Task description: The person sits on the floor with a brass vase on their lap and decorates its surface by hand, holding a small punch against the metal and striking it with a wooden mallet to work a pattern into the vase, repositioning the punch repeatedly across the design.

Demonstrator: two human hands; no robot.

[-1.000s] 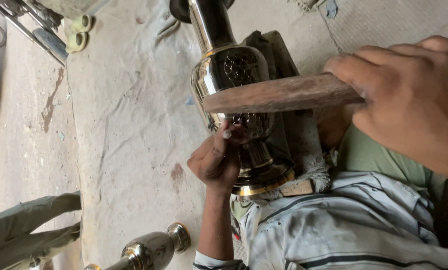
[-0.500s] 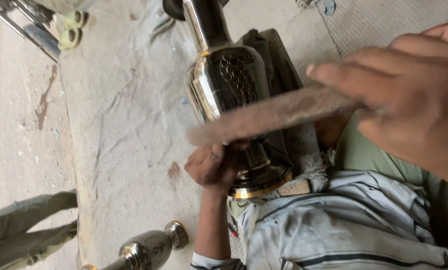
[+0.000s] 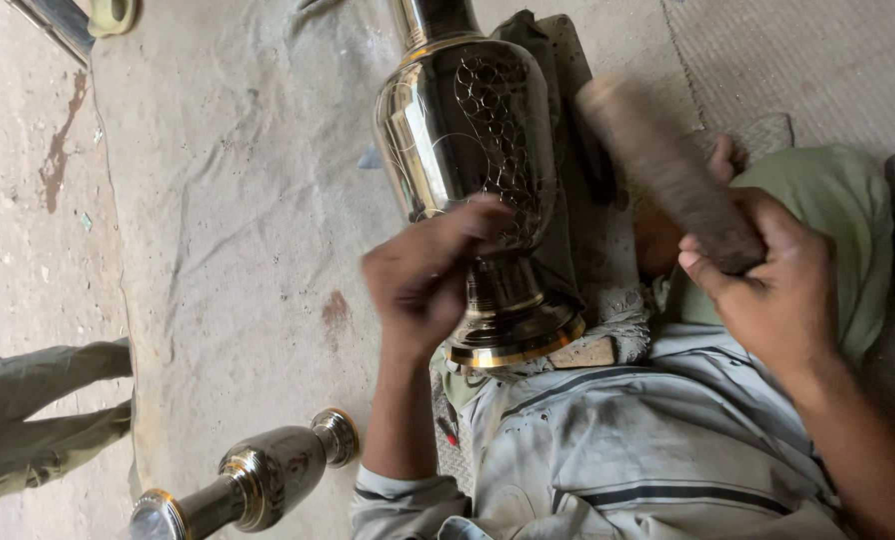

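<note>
Head view looks down on a large polished metal vase with a gold-rimmed foot and an engraved net pattern (image 3: 468,150), lying on its side across the person's lap, its foot toward the body and its neck running out of the top of the picture. The left hand (image 3: 433,275) is clenched against the lower belly of the vase, just above the stem; whatever it pinches between its fingers is hidden, so a tool there cannot be told. The right hand (image 3: 778,285) is closed around the lower end of a thick, worn wooden stick (image 3: 658,165), which is raised and slanted above the right side of the vase, apart from it and blurred. The foot of the vase rests near a small pale wooden block (image 3: 583,352) and a wad of grey cloth (image 3: 623,315). Under everything lies a dusty grey ground sheet (image 3: 228,220). A second, smaller metal vase with a gold rim (image 3: 253,480) lies on that sheet at lower left, well apart. Another person's olive trouser legs (image 3: 38,410) show at the left edge.
</note>
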